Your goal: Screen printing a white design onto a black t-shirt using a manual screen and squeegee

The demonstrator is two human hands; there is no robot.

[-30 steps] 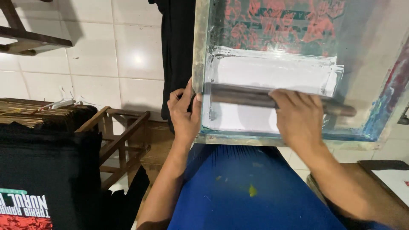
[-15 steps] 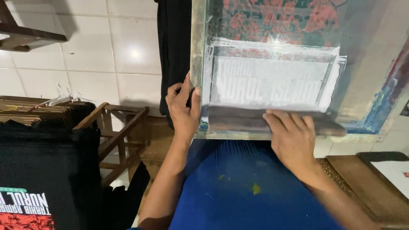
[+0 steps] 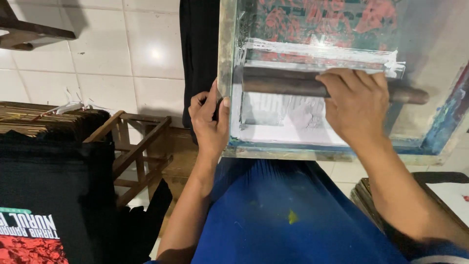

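The right hand point(image 3: 355, 105) clenches its fingers point(image 3: 342, 78) over the dark squeegee point(image 3: 288, 83), which lies across the white-inked mesh of the printing screen point(image 3: 312, 112). The left hand point(image 3: 210, 120) grips the screen's left frame edge point(image 3: 225, 73), thumb inside.

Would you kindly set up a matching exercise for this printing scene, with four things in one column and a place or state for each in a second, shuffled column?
Things:
1. left hand
2. right hand
3. black printed shirt
4. wooden stool

Places or states:
A. stands on the floor beside the stack of boards
B. grips the dark squeegee across the mesh
C. holds the near left corner of the screen frame
D. lies at the lower left, with a red and white design

Pairs: 1-C, 2-B, 3-D, 4-A
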